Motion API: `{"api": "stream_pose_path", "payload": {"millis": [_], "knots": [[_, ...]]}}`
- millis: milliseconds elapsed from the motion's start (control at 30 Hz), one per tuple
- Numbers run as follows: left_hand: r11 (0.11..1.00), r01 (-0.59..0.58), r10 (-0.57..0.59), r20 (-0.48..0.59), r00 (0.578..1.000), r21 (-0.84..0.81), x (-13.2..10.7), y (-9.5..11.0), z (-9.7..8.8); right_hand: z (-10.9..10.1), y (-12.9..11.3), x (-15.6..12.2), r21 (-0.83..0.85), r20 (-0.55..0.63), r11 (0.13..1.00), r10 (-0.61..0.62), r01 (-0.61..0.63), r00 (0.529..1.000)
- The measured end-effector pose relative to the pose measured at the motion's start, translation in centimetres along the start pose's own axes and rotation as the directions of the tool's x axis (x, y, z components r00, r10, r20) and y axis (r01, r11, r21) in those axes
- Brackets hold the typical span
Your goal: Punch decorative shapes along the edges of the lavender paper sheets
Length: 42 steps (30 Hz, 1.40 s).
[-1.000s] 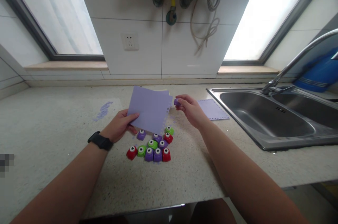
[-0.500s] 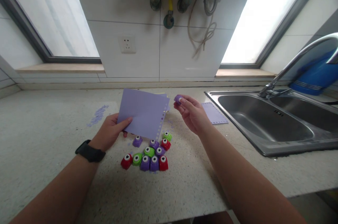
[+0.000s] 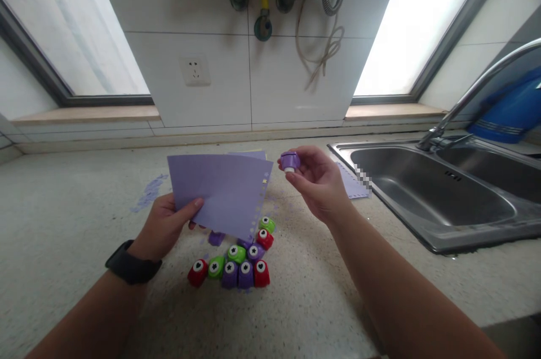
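Observation:
My left hand (image 3: 171,221) pinches the left edge of a purple sheet of paper (image 3: 224,187), thumb on top. A row of small punched holes runs along the sheet's right edge. Just right of that edge, my right hand (image 3: 319,181) holds a small purple craft punch (image 3: 289,161) by its sides, white button tilted downward. Several more punches stand on the counter below the paper, among them a red punch (image 3: 197,273), a green punch (image 3: 236,253) and a purple punch (image 3: 230,274). The sheet partly covers some of them.
A hole-edged purple sheet (image 3: 353,181) lies by the steel sink (image 3: 426,190) on the right. More paper (image 3: 253,154) lies behind the held sheet. Purple paper bits (image 3: 150,193) are heaped on the counter at left. A tap (image 3: 465,97) arches over the sink.
The sheet in my left hand has tipped flatter and shifted slightly left. My right hand has turned the punch so its white button points down. The view has shifted slightly.

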<state>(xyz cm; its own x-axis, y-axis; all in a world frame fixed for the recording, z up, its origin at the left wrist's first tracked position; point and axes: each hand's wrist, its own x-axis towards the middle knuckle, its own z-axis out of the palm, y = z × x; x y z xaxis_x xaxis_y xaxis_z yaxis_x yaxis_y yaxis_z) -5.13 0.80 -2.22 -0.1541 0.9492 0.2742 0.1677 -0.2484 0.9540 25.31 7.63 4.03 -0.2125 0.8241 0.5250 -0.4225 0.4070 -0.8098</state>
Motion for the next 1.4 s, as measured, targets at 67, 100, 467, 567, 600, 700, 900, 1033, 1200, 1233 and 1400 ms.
{"api": "stream_pose_path", "payload": {"millis": [67, 100, 467, 567, 600, 700, 900, 1033, 1200, 1233, 1400], "knots": [[0.998, 0.023, -0.021, 0.027, 0.999, -0.052, 0.0, 0.1, 0.0, 0.1, -0.1, -0.1, -0.041, 0.035, 0.999, -0.024, 0.026, 0.999], [0.997, 0.038, -0.035, 0.037, 0.999, -0.074, -0.1, 0.2, 0.0, 0.1, -0.2, -0.1, -0.058, 0.048, 0.997, -0.039, 0.042, 0.998], [0.999, 0.018, -0.016, -0.056, 0.998, 0.034, -0.1, 1.1, 0.5, 0.3, -0.3, -0.4, -0.098, 0.105, 0.993, -0.056, 0.067, 0.993], [1.0, 0.009, -0.009, -0.035, 0.999, 0.012, 0.0, 0.8, 0.3, 0.4, -0.1, -0.4, -0.082, 0.097, 0.996, -0.024, 0.032, 0.995], [1.0, 0.007, -0.007, -0.026, 1.0, 0.003, 0.0, 0.6, 0.2, 0.4, 0.0, -0.5, -0.077, 0.089, 0.997, -0.01, 0.016, 0.996], [1.0, 0.01, -0.01, -0.003, 1.0, -0.015, 0.0, 0.4, 0.1, 0.4, 0.2, -0.4, -0.061, 0.074, 0.998, 0.025, -0.021, 0.997], [1.0, 0.024, -0.024, -0.009, 1.0, 0.013, 0.0, 0.6, 0.2, 0.4, 0.3, -0.3, -0.052, 0.079, 0.998, 0.05, -0.046, 0.996], [1.0, 0.019, -0.019, 0.009, 1.0, 0.007, 0.0, 0.6, 0.1, 0.5, 0.4, -0.2, -0.05, 0.087, 0.996, 0.075, -0.07, 0.993], [1.0, 0.025, -0.025, -0.007, 1.0, -0.003, 0.0, 0.7, 0.1, 0.4, 0.5, -0.2, -0.027, 0.074, 0.996, 0.083, -0.081, 0.994], [1.0, 0.025, -0.025, -0.012, 1.0, 0.002, 0.0, 0.7, 0.1, 0.3, 0.6, -0.2, -0.02, 0.077, 0.997, 0.082, -0.081, 0.994], [1.0, 0.029, -0.029, 0.004, 1.0, 0.01, 0.0, 0.7, 0.1, 0.4, 0.7, -0.2, 0.008, 0.086, 0.996, 0.084, -0.084, 0.993]]}}
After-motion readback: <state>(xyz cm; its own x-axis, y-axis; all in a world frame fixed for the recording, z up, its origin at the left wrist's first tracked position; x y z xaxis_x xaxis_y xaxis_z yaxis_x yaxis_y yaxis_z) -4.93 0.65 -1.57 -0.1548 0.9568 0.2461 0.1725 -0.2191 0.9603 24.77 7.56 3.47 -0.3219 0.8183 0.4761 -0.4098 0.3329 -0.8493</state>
